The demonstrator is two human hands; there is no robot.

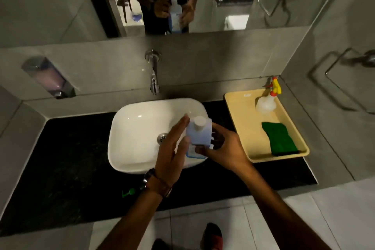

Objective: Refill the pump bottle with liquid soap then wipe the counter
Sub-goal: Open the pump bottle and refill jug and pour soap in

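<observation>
A pale blue soap bottle with a white screw cap stands upright over the right side of the white basin. My right hand grips its lower right side. Beside the bottle's left face is my left hand, fingers stretched out flat, thumb near the label; whether it touches is unclear. A small green pump piece lies on the black counter near its front edge. No pump bottle body is visible.
A yellow tray on the counter's right holds a green cloth and a spray bottle. A wall tap hangs over the basin. A wall soap dispenser is at left. A mirror is above.
</observation>
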